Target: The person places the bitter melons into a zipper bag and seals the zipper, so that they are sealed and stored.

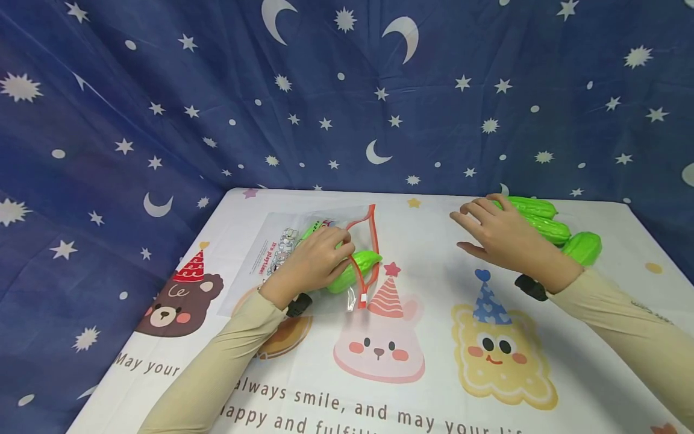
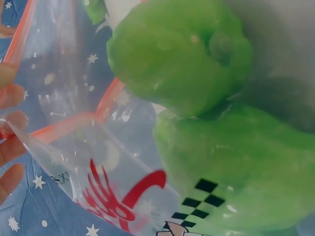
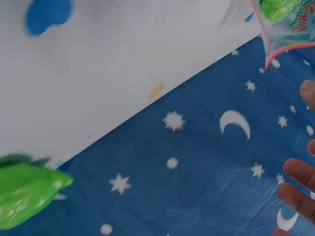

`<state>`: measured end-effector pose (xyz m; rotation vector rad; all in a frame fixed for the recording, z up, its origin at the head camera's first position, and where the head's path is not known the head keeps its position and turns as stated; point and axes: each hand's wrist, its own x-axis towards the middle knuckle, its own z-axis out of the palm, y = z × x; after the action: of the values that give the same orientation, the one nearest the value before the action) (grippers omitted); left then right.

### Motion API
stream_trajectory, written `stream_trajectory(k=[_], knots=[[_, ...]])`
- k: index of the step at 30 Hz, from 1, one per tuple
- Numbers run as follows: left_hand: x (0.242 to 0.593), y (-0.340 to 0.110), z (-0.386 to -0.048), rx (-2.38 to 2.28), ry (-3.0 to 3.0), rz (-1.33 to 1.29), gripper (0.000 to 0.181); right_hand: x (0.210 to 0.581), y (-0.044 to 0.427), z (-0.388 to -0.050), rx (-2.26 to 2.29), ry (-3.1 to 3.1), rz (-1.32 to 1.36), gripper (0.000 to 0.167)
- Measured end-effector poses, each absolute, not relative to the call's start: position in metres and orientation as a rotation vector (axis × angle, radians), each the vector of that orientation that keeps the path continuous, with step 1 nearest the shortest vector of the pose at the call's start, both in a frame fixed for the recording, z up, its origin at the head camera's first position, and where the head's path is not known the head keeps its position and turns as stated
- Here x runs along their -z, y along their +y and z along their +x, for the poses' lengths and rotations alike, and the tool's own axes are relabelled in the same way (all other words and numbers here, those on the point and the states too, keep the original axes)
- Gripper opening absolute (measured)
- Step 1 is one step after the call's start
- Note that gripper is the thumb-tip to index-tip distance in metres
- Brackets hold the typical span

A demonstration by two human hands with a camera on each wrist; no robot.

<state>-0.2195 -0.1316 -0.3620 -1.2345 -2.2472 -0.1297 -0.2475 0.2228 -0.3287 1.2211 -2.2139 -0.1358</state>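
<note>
- Left hand (image 1: 317, 256): back of the hand up, fingers bent down over the mouth of a clear zip bag (image 1: 260, 247). The left wrist cam has the bag's edge pinched between the fingers, so yeah, it's got hold of the bag.
- Right hand (image 1: 501, 238): palm down over the far right of the table (image 1: 428, 241), fingers spread and slightly bent, thumb out to the left. Pretty wide open, nothing in it.
- Both forearms come in from the near side in beige sleeves (image 1: 217, 367).
- Bag's lying left of centre, under and around the left hand, with its orange-red zip edge (image 1: 373, 232) gaping toward the right.
- At least two green gourds (image 2: 179, 56) inside; one has its tip right by the opening, just right of the left hand.
- Three more green ones (image 1: 582, 247) sit just right of the right hand, bunched together, partly hidden by it from the head cam.
- Writing: the bag says "It's playtime" in red beside cartoon figures. The tablecloth reads "May your", "always smile, and may your", and "happy and", rest cut off or covered.
</note>
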Motion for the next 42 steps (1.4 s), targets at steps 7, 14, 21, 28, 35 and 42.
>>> stream_trajectory(k=[7, 14, 21, 28, 35, 42], knots=[[0.362, -0.132, -0.218, 0.122, -2.26, -1.231, 0.009, 0.325, 0.253, -0.245, 0.137, -2.187, 1.19, 0.064], [0.362, -0.131, -0.218, 0.128, -2.259, -1.238, 0.009, 0.317, 0.286, -0.242, 0.195, -2.26, 1.119, 0.074], [0.362, -0.131, -0.218, 0.121, -2.26, -1.235, 0.009, 0.311, 0.315, -0.244, 0.218, -2.296, 1.045, 0.08], [0.362, -0.13, -0.218, 0.127, -2.263, -1.238, 0.009, 0.309, 0.337, -0.246, 0.292, -2.3, 0.982, 0.086], [0.362, -0.13, -0.219, 0.12, -2.264, -1.239, 0.009, 0.314, 0.357, -0.252, 0.319, -2.328, 0.92, 0.09], [0.364, -0.13, -0.22, 0.113, -2.264, -1.241, 0.01, 0.324, 0.373, -0.259, 0.31, -2.362, 0.895, 0.093]])
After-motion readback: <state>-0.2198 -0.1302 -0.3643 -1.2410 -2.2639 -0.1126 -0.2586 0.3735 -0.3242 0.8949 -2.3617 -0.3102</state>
